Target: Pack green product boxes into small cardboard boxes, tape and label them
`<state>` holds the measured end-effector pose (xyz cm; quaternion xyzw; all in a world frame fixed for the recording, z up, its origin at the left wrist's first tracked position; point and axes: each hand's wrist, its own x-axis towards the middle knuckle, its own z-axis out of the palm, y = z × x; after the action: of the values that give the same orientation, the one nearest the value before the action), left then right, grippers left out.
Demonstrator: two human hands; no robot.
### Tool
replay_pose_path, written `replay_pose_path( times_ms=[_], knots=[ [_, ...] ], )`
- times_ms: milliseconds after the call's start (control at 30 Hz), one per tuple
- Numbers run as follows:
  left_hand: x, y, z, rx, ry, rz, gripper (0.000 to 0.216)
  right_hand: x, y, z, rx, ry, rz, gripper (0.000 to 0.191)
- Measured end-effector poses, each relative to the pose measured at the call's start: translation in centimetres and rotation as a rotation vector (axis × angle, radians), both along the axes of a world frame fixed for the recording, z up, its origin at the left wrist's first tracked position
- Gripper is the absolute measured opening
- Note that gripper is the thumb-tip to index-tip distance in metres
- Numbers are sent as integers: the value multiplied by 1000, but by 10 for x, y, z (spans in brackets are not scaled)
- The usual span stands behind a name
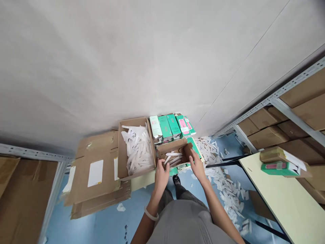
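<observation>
A small brown cardboard box (177, 146) with several white tube-shaped items (173, 157) sits low by the wall in front of me. My left hand (161, 173) grips the box's near left edge, fingers curled over it. On the box's right side rests my right hand (196, 163), fingers against its wall. A larger open carton (122, 153) to the left is full of white packets (138, 149). Behind the small box stands a row of green and white product boxes (170, 126).
Flattened cardboard (93, 176) lies on the left. White paper scraps (228, 186) litter the blue floor at right. A pale yellow table (284, 200) at right carries a green box (278, 168). Metal shelving (284, 112) holds brown cartons. A grey wall rises ahead.
</observation>
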<state>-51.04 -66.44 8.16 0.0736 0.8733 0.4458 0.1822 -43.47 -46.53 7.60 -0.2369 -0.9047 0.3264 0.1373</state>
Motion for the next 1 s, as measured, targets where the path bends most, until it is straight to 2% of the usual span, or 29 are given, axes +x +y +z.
replay_pose_path(
  times_ms=[167, 400, 500, 633, 767, 867, 1000],
  knots=[
    [-20, -13, 0, -22, 18, -34, 14, 5, -4, 1, -14, 33, -3, 51],
    [-16, -19, -18, 85, 35, -84, 40, 25, 0, 10, -45, 16, 1, 51],
    [-5, -4, -11, 85, 68, -73, 45, 41, 11, 22, -41, 48, -30, 51],
    [22, 33, 22, 39, 98, -157, 49, 83, 37, 42, -26, 100, -114, 51],
    [67, 86, 54, 62, 127, -330, 51, 150, 68, 59, -44, 153, -263, 51],
    [110, 130, 61, 140, 151, -472, 50, 209, 92, 67, -51, 192, -399, 50],
    [169, 189, 55, 249, 165, -648, 49, 290, 122, 71, -54, 197, -572, 50]
  ],
)
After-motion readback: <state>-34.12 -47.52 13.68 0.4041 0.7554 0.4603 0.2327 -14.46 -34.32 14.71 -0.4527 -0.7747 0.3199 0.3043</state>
